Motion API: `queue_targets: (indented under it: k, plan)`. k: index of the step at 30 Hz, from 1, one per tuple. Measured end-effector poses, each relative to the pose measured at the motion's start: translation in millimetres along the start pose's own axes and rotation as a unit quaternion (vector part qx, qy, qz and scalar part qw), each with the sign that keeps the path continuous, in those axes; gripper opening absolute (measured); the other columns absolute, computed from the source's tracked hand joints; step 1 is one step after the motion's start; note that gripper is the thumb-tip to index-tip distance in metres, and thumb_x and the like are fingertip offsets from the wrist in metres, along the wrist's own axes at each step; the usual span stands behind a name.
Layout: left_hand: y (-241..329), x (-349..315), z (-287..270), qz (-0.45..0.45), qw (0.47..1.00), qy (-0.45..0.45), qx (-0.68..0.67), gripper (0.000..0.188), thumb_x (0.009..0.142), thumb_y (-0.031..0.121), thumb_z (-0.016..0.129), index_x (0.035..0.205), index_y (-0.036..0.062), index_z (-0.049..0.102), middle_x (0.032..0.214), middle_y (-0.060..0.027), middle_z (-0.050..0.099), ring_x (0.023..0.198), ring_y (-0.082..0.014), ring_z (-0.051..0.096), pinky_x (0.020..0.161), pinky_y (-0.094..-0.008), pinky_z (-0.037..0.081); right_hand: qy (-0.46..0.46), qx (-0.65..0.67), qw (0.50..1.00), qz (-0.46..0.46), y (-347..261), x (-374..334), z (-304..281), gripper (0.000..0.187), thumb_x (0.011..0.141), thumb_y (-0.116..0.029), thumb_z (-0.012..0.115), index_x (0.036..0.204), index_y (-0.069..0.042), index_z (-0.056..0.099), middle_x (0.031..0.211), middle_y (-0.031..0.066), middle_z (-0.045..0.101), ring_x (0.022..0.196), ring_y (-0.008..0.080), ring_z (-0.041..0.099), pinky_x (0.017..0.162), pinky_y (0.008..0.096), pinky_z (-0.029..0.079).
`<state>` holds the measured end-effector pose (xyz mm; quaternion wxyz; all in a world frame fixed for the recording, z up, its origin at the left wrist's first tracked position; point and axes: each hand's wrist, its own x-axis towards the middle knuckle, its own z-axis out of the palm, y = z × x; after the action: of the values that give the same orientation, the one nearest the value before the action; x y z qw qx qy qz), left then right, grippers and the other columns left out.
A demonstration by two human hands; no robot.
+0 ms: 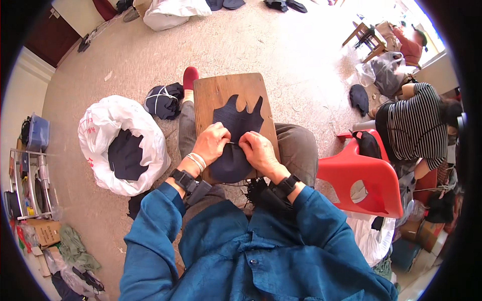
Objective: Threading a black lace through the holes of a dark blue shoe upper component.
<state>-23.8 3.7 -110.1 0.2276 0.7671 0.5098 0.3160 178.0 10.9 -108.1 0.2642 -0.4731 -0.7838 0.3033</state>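
A dark navy piece of fabric (236, 118) with a jagged, notched far edge lies over a wooden board (211, 85) between my knees. Its near part is rounded and hangs toward the board's near end. My left hand (213, 143) pinches the fabric at its middle, from the left. From the right, my right hand (257, 150) pinches the same fabric, fingertips close to the left ones. A small pale bit shows by the left fingertips, too small to name. White bands circle my left wrist, and both wrists wear black straps.
Left of the board stands a white plastic bag (88, 130) holding dark fabric. A tied dark bundle (165, 100) lies beyond it. On my right are a red plastic chair (361, 175) and a person in a striped top (416, 123). Another person sits farther back near a wooden stool (369, 40).
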Motion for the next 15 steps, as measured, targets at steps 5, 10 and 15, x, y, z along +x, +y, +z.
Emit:
queue_targets:
  k: [5, 10, 15]
  plan:
    - [-7, -16, -20, -0.037, 0.997, 0.055, 0.024, 0.009, 0.081, 0.001, 0.068, 0.089, 0.0004, 0.065, 0.09, -0.014, 0.06, 0.091, -0.0329, 0.061, 0.082, -0.0402, 0.05, 0.018, 0.017, 1.0, -0.007, 10, -5, -11, 0.005, 0.089, -0.008, 0.062, 0.092, -0.004, 0.06, 0.089, 0.0146, 0.062, 0.086, 0.0354, 0.064, 0.076, 0.0426, 0.052]
    - [22, -21, -19, 0.0, 0.989, 0.132, 0.063, 0.013, 0.08, 0.003, 0.07, 0.093, 0.001, 0.066, 0.094, -0.0117, 0.061, 0.095, -0.0318, 0.06, 0.086, -0.0403, 0.049, 0.025, 0.041, 0.998, -0.033, 5, -15, -17, 0.018, 0.087, -0.005, 0.064, 0.105, -0.004, 0.061, 0.094, 0.0141, 0.06, 0.09, 0.0331, 0.064, 0.079, 0.0418, 0.053]
    - [18, -5, 4, -0.016, 0.997, 0.07, 0.031, 0.014, 0.079, 0.006, 0.072, 0.092, 0.0035, 0.068, 0.094, -0.0109, 0.062, 0.097, -0.0311, 0.06, 0.088, -0.0398, 0.049, -0.001, 0.025, 1.0, -0.002, 6, -16, -19, 0.023, 0.086, -0.004, 0.064, 0.109, -0.005, 0.06, 0.096, 0.0148, 0.06, 0.091, 0.0329, 0.064, 0.081, 0.0411, 0.053]
